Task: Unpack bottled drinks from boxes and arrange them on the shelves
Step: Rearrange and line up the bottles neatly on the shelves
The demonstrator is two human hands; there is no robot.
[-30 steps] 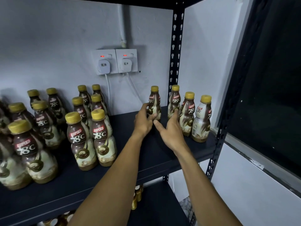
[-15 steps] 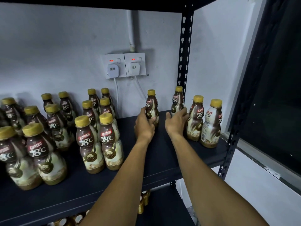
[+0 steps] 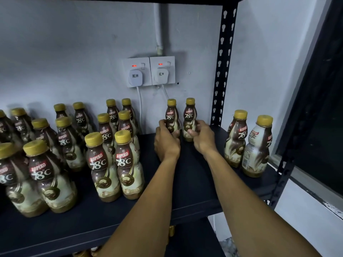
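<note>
Two hands reach far over the shelf: left hand fingers grip the left bottle, right hand fingers grip the right bottle.

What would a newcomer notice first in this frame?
The left hand and right hand grip two gold-capped bottles side by side at the back of the dark shelf, under two plugged wall sockets. Rows of matching bottles crowd the shelf's left.

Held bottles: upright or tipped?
Upright: left bottle, in the left hand, and right bottle, in the right hand, stand caps-up on the shelf.
</note>
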